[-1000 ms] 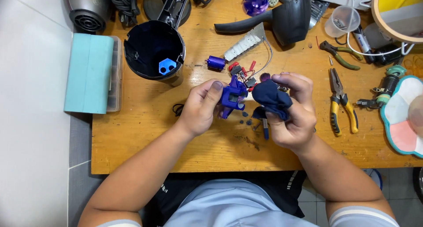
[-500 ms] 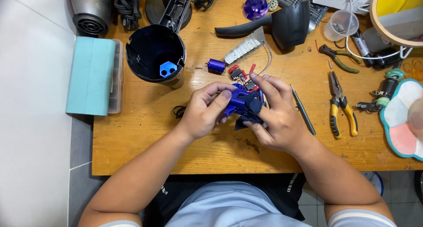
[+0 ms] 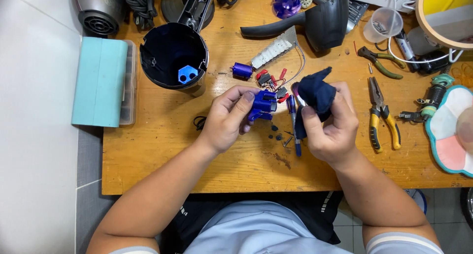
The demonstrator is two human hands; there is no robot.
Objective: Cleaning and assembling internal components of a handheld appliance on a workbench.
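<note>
Blue plastic part point(image 3: 263, 105), half-hidden, gripped by left hand point(image 3: 229, 120); right hand point(image 3: 330, 128) clutches dark cloth point(image 3: 315, 93).

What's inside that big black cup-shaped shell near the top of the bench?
Inside the black shell sits one small blue plastic piece with holes, against the near wall. The rest looks dark and bare; its far inner wall is hidden in shadow.

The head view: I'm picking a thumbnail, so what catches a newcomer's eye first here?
Mid-table, the left hand pinches a bright blue plastic part, while the right hand grips a dark navy cloth. Behind the left hand stands an open black cylindrical housing with a blue piece inside. Yellow-handled pliers lie to the right on the wooden table.
</note>
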